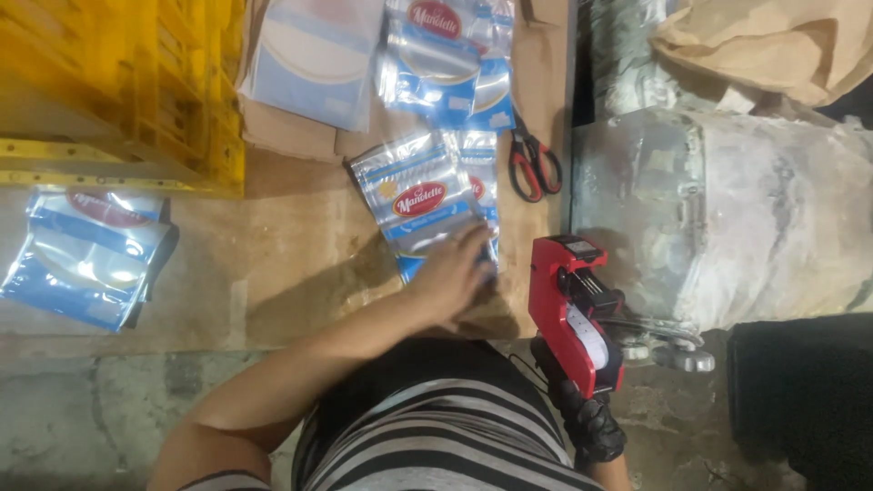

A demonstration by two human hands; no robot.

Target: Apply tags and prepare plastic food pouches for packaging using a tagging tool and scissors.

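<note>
Nearest the camera, the right hand (596, 425), in a black glove, is wrapped around the grip of a red handheld label gun (573, 314), which stands upright just right of the person's striped shirt; a white label strip shows on the gun's face. Whether the trigger is squeezed cannot be told.

Just left of the label gun, the bare left hand (452, 277) lies palm down with fingers loosely spread, pressing on the near edge of a clear plastic pouch with blue bands and a red oval emblem (418, 202). That pouch tops a small stack lying on the brown cardboard-covered desk (300, 264), so the stack reaches away from the left hand's fingertips and sits up and left of the label gun, near it but not touching.

Beyond the label gun, close to the stack's right edge, a pair of red-and-black-handled scissors (534, 164) lies flat on the desk. Farther still, more pouches of the same kind (446, 59) lie in loose piles at the desk's far edge. Well to the left of the label gun, another pile of pouches (86, 255) rests below a yellow plastic crate (127, 91). To the label gun's right, well apart from both hands, sits a bulky bundle wrapped in cloudy plastic film (727, 209).
</note>
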